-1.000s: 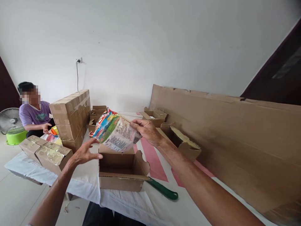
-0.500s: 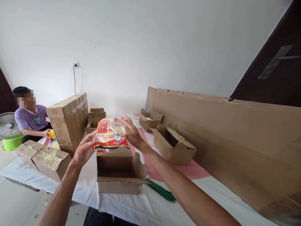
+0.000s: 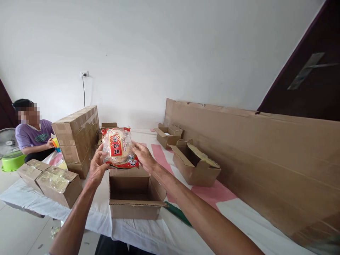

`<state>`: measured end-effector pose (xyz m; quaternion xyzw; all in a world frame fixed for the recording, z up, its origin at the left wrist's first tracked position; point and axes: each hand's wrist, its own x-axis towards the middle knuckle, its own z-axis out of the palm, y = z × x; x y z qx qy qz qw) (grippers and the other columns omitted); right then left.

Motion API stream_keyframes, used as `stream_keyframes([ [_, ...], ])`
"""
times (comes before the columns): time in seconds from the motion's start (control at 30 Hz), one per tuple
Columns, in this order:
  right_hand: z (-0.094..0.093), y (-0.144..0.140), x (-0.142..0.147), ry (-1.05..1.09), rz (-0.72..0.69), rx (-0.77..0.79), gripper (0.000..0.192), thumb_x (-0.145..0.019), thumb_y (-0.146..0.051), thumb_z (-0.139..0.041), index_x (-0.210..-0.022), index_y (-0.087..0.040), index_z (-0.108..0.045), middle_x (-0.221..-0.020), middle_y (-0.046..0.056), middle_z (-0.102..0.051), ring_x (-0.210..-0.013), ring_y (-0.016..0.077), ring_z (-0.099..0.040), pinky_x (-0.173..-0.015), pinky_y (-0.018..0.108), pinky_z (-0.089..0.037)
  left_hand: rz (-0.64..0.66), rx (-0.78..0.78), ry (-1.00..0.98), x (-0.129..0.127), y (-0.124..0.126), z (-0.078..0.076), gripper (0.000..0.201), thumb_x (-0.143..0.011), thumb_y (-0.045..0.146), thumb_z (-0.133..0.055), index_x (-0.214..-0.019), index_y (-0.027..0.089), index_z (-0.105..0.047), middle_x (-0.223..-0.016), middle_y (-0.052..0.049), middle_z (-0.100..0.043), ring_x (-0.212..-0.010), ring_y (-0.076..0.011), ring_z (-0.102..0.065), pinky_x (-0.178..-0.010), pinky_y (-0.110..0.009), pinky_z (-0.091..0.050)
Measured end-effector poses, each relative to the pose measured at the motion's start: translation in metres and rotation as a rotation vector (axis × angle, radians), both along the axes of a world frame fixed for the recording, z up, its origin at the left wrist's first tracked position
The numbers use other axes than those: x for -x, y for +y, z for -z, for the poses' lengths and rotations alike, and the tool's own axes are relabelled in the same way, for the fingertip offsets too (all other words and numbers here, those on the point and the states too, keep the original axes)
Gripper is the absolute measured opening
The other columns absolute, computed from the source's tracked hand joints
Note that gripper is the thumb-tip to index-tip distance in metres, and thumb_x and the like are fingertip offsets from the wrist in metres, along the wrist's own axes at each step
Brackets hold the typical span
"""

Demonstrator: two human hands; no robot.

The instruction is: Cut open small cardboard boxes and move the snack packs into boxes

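Crinkly plastic snack packet [image 3: 118,147], both hands gripping, above open cardboard box [image 3: 135,193]

one head-worn view, looking forward and slightly down along the table [image 3: 148,230], fairly close

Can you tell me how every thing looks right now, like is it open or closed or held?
snack packet: sealed, held up over the box by both hands.
left hand: grip closed on the packet's left edge.
right hand: grip closed on its right edge.
front box: open, looks empty.
box to the right: open, flaps up.
stacked cartons: taped shut.
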<state>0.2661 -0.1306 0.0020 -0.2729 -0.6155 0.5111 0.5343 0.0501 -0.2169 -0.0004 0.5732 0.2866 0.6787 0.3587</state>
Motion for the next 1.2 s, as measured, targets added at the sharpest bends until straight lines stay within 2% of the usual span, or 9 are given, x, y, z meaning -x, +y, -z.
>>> stream_keyframes([
  [0.2,0.003,0.001,0.011,0.155,0.058,0.057,0.064,-0.068,-0.069,-0.085,-0.114,-0.026,-0.072,-0.109,0.004,-0.08,-0.107,0.0272,-0.074,-0.091,0.04,-0.063,-0.012,-0.021,0.001,0.002,0.006,0.008,0.094,-0.069,0.018,-0.076,-0.157,0.035,-0.046,-0.178,-0.005,-0.034,-0.166,-0.0339,-0.025,-0.123,-0.041,-0.046],
  [0.4,-0.009,0.004,-0.005,0.122,0.025,0.042,0.057,-0.072,-0.061,-0.086,-0.115,-0.026,-0.075,-0.101,0.003,-0.08,-0.091,0.0224,-0.073,-0.082,0.036,-0.061,-0.025,0.082,0.046,0.015,0.007,0.013,0.108,-0.075,0.029,-0.083,-0.168,0.038,-0.029,-0.181,-0.011,-0.024,-0.163,-0.0378,-0.033,-0.114,-0.043,-0.052],
  [0.6,-0.075,0.018,-0.037,-0.313,-0.175,-0.186,0.056,-0.073,-0.061,-0.085,-0.11,-0.019,-0.083,-0.106,0.006,-0.083,-0.099,0.0261,-0.073,-0.084,0.035,-0.058,-0.399,-0.131,0.633,0.046,0.003,-0.072,0.091,-0.078,0.055,-0.088,-0.157,0.032,-0.05,-0.168,-0.013,-0.046,-0.154,-0.0385,-0.045,-0.117,-0.052,-0.049],
  [0.7,-0.115,0.019,-0.029,-0.646,-0.382,-0.367,0.043,-0.083,-0.045,-0.076,-0.116,-0.018,-0.084,-0.113,0.004,-0.083,-0.1,0.0229,-0.073,-0.084,0.03,-0.055,-0.295,-0.162,1.056,0.043,0.015,-0.117,0.091,-0.069,0.055,-0.093,-0.149,0.029,-0.06,-0.155,-0.012,-0.061,-0.143,-0.0371,-0.056,-0.115,-0.051,-0.048],
  [0.8,-0.145,0.018,-0.011,-0.87,-0.494,-0.539,0.032,-0.085,-0.026,-0.066,-0.11,-0.019,-0.085,-0.101,0.001,-0.083,-0.087,0.0182,-0.071,-0.075,0.026,-0.052,-0.127,-0.017,1.267,0.035,0.029,-0.137,0.073,-0.063,0.05,-0.096,-0.128,0.025,-0.074,-0.129,-0.009,-0.076,-0.116,-0.0329,-0.071,-0.095,-0.041,-0.056],
  [0.93,-0.153,0.019,-0.005,-0.913,-0.25,-0.684,0.032,-0.087,-0.02,-0.066,-0.113,-0.022,-0.084,-0.105,0.003,-0.082,-0.096,0.0227,-0.073,-0.083,0.031,-0.056,-0.106,0.104,1.067,0.037,0.038,-0.121,0.046,-0.06,0.051,-0.097,-0.082,0.018,-0.072,-0.075,0.001,-0.07,-0.069,-0.0174,-0.064,-0.059,-0.026,-0.045],
  [1.03,-0.129,0.019,-0.011,-0.586,0.263,-0.755,0.051,-0.09,-0.032,-0.073,-0.14,-0.024,-0.071,-0.138,0.011,-0.072,-0.129,0.032,-0.064,-0.109,0.047,-0.054,-0.242,0.159,0.593,0.04,0.039,-0.089,0.056,-0.054,0.058,-0.098,-0.075,0.018,-0.065,-0.067,0.003,-0.065,-0.06,-0.0136,-0.06,-0.053,-0.023,-0.043],
  [1.1,-0.101,0.017,-0.011,-0.357,0.441,-0.597,0.071,-0.091,-0.045,-0.075,-0.155,-0.02,-0.057,-0.155,0.017,-0.059,-0.14,0.0362,-0.056,-0.112,0.054,-0.053,-0.269,0.23,0.294,0.036,0.04,-0.067,0.065,-0.049,0.064,-0.099,-0.082,0.018,-0.067,-0.072,0.001,-0.071,-0.061,-0.0162,-0.065,-0.053,-0.025,-0.05],
  [1.2,-0.057,0.014,0.002,-0.178,0.216,-0.175,0.083,-0.089,-0.066,-0.074,-0.154,-0.019,-0.053,-0.154,0.021,-0.06,-0.131,0.0368,-0.064,-0.098,0.051,-0.062,-0.23,0.301,0.049,0.024,0.043,-0.042,0.076,-0.041,0.065,-0.102,-0.089,0.017,-0.069,-0.078,-0.001,-0.076,-0.063,-0.0189,-0.07,-0.054,-0.029,-0.058],
])
